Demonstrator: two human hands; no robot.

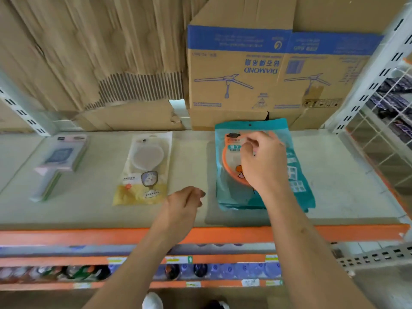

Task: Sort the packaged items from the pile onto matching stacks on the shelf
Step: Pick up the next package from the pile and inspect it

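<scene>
While the right hand [263,161] is over the teal mirror packages [296,175] stacked at the right of the shelf [347,175], its fingers curl downward, and I cannot tell whether they pinch the top pack; the left hand [185,204] hangs loosely curled, holding nothing, between that stack and the yellow mirror package [145,170]

a blue-banded cardboard box [240,70] (print upside down) stands beside torn corrugated sheets [89,52], near a wire rack [379,141].
</scene>
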